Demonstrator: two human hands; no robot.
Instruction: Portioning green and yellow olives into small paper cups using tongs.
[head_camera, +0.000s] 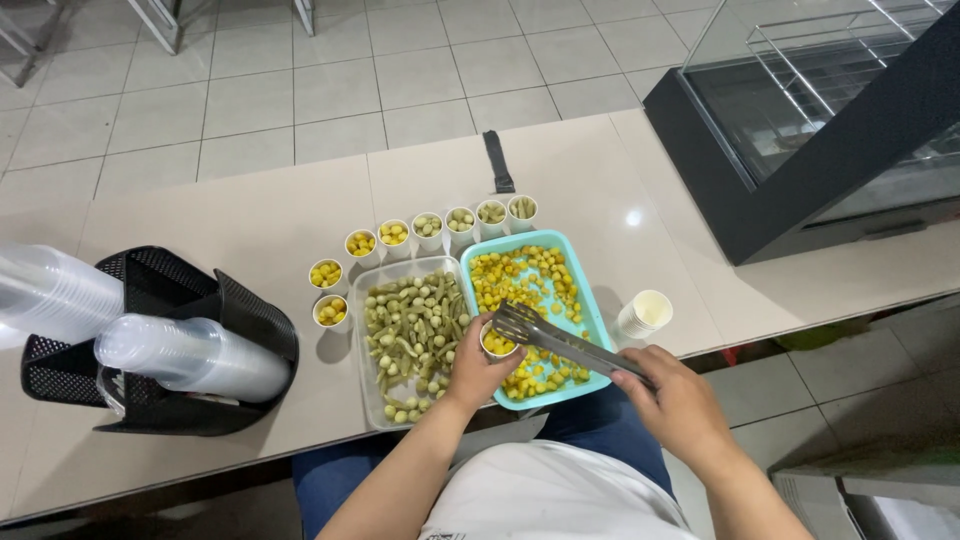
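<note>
Left hand (478, 370) grasps a small cup (497, 344) of yellow pieces over the teal tray (597, 318). Right hand (677, 398) grips metal tongs (560, 340), tips at the cup's rim. A clear tray (366, 340) of green pieces lies beside it on the table (250, 220); filled cups (427, 230) ring both trays.

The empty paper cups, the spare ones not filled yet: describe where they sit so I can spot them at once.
Start at the turquoise tray of yellow pieces on the beige table. Just off its right edge, above the right hand holding the tongs, stands a short stack of white paper cups. Unlike the filled cups lined up behind the trays, it stands alone and empty.
</note>
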